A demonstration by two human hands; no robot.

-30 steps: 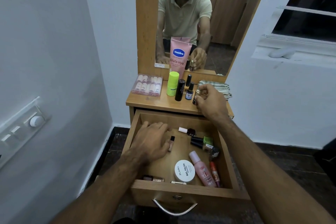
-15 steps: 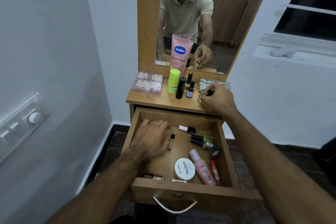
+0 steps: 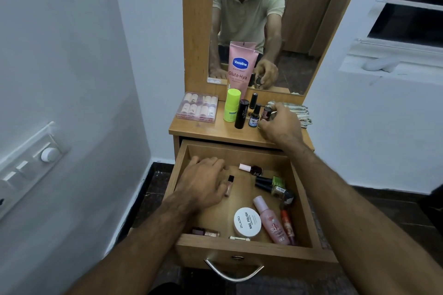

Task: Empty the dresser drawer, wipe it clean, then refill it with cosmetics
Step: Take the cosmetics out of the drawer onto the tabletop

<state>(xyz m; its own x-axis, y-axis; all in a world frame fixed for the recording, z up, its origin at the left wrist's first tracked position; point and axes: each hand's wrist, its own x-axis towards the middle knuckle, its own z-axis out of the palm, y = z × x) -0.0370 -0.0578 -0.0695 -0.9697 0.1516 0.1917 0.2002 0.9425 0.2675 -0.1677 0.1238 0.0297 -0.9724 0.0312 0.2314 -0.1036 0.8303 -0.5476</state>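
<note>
Drawer point(image 3: 239, 250) is pulled open. Left hand point(image 3: 203, 183) is laid palm-down near its back-left corner, fingers relaxed, nothing held, touching a small tube point(image 3: 229, 185). Right hand point(image 3: 279, 124) is curled around a dark nail polish bottle point(image 3: 266, 113) near the dresser top point(image 3: 203, 129) right edge, beside the striped cloth point(image 3: 300, 112). Remaining cosmetics are lying toward the drawer's right side and front edge.

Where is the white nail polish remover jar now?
The white jar lies in the drawer near its front wall, just left of the pink spray bottle.
</note>
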